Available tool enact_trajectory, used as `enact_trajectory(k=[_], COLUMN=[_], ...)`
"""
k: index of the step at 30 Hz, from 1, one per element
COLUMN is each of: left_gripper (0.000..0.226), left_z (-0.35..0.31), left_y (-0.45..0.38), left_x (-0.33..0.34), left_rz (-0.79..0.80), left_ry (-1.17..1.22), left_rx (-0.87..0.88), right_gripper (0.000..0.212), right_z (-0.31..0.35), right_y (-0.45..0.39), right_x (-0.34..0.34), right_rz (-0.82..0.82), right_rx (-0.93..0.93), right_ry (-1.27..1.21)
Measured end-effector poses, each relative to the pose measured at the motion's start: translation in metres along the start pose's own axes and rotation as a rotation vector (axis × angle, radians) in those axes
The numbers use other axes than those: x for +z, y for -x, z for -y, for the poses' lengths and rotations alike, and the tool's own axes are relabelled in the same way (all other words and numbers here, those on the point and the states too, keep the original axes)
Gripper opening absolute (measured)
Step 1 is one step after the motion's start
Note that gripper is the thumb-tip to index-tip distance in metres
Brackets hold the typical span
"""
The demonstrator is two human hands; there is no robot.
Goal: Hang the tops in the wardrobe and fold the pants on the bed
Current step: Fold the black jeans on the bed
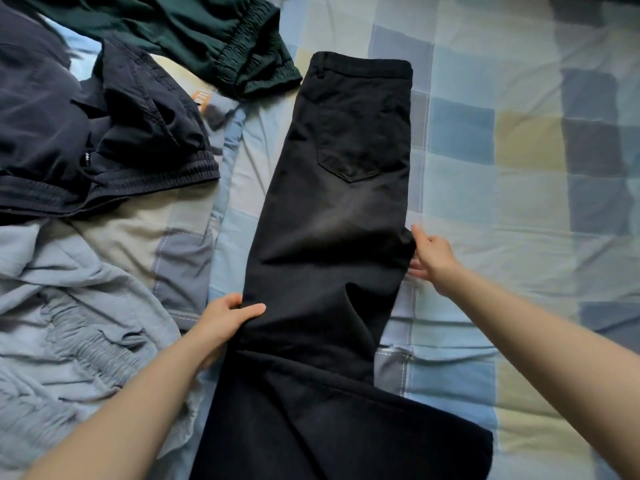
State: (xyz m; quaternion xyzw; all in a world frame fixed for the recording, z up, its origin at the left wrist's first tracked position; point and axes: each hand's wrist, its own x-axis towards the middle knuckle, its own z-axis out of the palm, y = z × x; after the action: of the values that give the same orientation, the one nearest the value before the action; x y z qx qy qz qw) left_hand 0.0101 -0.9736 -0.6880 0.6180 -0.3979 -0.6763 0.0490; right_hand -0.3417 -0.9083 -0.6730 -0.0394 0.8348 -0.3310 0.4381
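Black pants lie lengthwise down the middle of the bed, folded in half leg on leg, waistband at the far end and a back pocket facing up. My left hand grips the left edge of the leg, thumb on top of the cloth. My right hand pinches the right edge near the crotch, its lower fingers lying on the sheet. The hems spread out wide near the bottom of the view.
The bed carries a checked blue, grey and yellow sheet. Dark green pants lie at the far left, dark navy pants crumpled at the left, and pale grey-blue pants at the near left.
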Motion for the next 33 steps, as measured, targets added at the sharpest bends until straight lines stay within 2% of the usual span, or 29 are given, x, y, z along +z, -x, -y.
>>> enact_trajectory(k=[2, 4, 7, 10, 13, 15, 17, 20, 22, 23, 26, 30, 33], left_gripper=[0.011, 0.011, 0.013, 0.002, 0.014, 0.024, 0.03, 0.037, 0.036, 0.038, 0.046, 0.05, 0.049], left_z=[0.001, 0.001, 0.002, 0.001, 0.004, 0.01, 0.018, 0.031, 0.042, 0.049, 0.067, 0.075, 0.085], left_y=[0.0, 0.0, -0.002, 0.0, 0.008, 0.017, 0.032, 0.054, 0.069, 0.079, 0.104, 0.136, 0.155], left_x=[0.0, 0.002, 0.008, 0.022, 0.029, 0.028, 0.028, 0.034, 0.041, 0.045, 0.059, 0.07, 0.07], left_rz=[-0.032, -0.063, -0.127, -0.237, -0.327, -0.327, -0.287, -0.244, -0.255, -0.262, -0.23, -0.074, 0.016], left_ry=[-0.013, -0.069, -0.151, -0.211, -0.206, -0.101, 0.021, 0.107, 0.113, 0.111, 0.113, 0.125, 0.139], left_rx=[0.0, 0.029, 0.093, 0.165, 0.143, 0.058, -0.029, -0.105, -0.141, -0.168, -0.253, -0.314, -0.316], right_gripper=[0.031, 0.029, 0.025, 0.009, 0.025, 0.03, 0.035, 0.043, 0.037, 0.031, 0.011, 0.008, 0.007], right_z=[0.008, 0.014, 0.005, -0.013, -0.026, -0.047, -0.084, -0.135, -0.156, -0.164, -0.181, -0.193, -0.208], right_y=[0.002, -0.002, -0.01, -0.004, 0.006, 0.023, 0.051, 0.098, 0.125, 0.141, 0.191, 0.263, 0.31], right_x=[0.006, 0.003, -0.014, -0.019, -0.021, -0.025, -0.031, -0.042, -0.046, -0.046, -0.039, -0.02, 0.002], right_rz=[0.001, -0.071, -0.182, -0.088, 0.028, 0.026, 0.096, 0.386, 0.527, 0.57, 0.664, 0.778, 0.791], right_rx=[-0.076, -0.131, -0.02, 0.1, 0.107, 0.04, -0.09, -0.238, -0.388, -0.446, -0.543, -0.633, -0.628], right_ry=[0.055, 0.028, -0.111, -0.349, -0.457, -0.296, 0.051, 0.547, 0.935, 1.038, 0.999, 0.769, 0.674])
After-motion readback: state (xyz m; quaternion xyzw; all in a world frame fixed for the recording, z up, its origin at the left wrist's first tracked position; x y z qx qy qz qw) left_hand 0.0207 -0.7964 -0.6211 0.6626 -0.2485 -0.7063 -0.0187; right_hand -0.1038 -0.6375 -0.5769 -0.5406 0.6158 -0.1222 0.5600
